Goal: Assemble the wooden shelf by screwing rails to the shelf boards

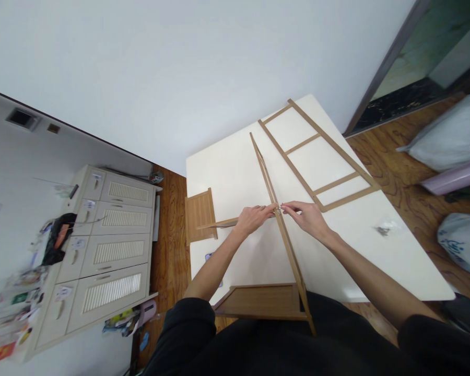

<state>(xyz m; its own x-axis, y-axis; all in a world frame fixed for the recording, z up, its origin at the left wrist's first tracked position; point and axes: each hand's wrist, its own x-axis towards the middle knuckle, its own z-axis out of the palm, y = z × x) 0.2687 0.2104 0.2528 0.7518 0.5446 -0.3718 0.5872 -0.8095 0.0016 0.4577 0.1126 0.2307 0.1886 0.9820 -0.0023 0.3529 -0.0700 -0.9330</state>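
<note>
Our left hand [254,218] grips the upright wooden frame [285,235] above the white bench [238,156]; our right hand [307,218] pinches a small metallic piece [279,208] at the frame's side.

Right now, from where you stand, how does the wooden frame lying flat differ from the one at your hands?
The flat frame lies with its crossbars and open gaps in full view; the raised frame stands tipped up, so it looks like a narrow strip. The flat frame has no hand on it, while the raised frame has the left hand and right hand at its middle. Both are light brown, with slender bars.
</note>
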